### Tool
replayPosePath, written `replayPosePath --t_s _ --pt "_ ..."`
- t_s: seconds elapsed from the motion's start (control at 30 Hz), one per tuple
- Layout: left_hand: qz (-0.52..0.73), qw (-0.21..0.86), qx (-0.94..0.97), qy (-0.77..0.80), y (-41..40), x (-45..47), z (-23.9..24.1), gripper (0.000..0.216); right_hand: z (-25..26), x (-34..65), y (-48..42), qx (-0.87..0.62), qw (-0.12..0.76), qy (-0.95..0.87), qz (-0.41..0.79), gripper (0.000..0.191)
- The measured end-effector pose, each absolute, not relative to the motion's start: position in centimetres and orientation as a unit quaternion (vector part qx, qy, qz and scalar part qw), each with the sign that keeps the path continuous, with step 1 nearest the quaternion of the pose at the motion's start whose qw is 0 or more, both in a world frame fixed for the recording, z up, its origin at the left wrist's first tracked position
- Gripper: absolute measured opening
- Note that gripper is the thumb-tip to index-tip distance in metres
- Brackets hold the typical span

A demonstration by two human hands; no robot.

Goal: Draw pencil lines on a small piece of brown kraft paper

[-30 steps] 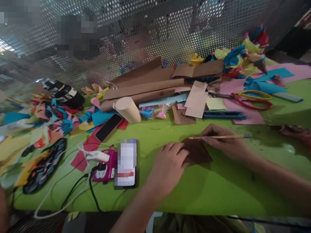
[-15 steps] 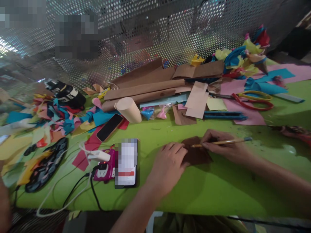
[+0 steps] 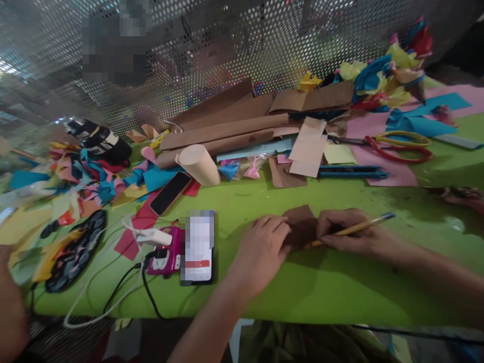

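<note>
A small piece of brown paper (image 3: 301, 227) lies on the green tabletop between my hands. My left hand (image 3: 266, 239) grips its left edge, the fingers close together and the thumb near the lower edge. In my right hand (image 3: 346, 232) a yellow-brown pencil (image 3: 357, 228) is pinched, slanting up to the right. Its tip is low, by the paper's bottom edge; I cannot tell whether it touches the paper. Part of the paper is hidden under both hands.
A lit phone (image 3: 198, 247) and a magenta power adapter (image 3: 166, 254) with cables lie left of my hands. Behind are a paper roll (image 3: 202, 164), brown paper strips (image 3: 227, 132), red-and-yellow scissors (image 3: 401, 146) and a dark phone (image 3: 171, 193). Another person's arm (image 3: 11, 302) shows at far left.
The pencil tip has moved from the upper middle of the brown paper down to its lower edge. The paper has turned and tilted a little. My left hand has barely moved.
</note>
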State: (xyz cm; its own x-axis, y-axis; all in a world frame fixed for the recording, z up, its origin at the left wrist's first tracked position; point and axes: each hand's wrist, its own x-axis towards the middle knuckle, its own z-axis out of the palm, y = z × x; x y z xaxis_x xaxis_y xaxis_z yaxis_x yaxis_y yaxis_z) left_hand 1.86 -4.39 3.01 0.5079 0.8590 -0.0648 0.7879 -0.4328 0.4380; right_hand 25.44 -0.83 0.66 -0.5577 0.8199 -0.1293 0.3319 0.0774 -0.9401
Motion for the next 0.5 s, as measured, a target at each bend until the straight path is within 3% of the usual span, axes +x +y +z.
replayPosePath --t_s 0.2,0.5 --pt "0.073 0.212 0.842 0.490 -4.5 1.9 3.0 0.021 0.5 24.9 0.1 -0.467 0.321 -0.654 0.502 0.039" --pt "0.086 0.193 0.847 0.488 -4.8 1.8 3.0 0.018 0.4 24.3 0.8 -0.487 0.323 -0.667 0.462 0.040"
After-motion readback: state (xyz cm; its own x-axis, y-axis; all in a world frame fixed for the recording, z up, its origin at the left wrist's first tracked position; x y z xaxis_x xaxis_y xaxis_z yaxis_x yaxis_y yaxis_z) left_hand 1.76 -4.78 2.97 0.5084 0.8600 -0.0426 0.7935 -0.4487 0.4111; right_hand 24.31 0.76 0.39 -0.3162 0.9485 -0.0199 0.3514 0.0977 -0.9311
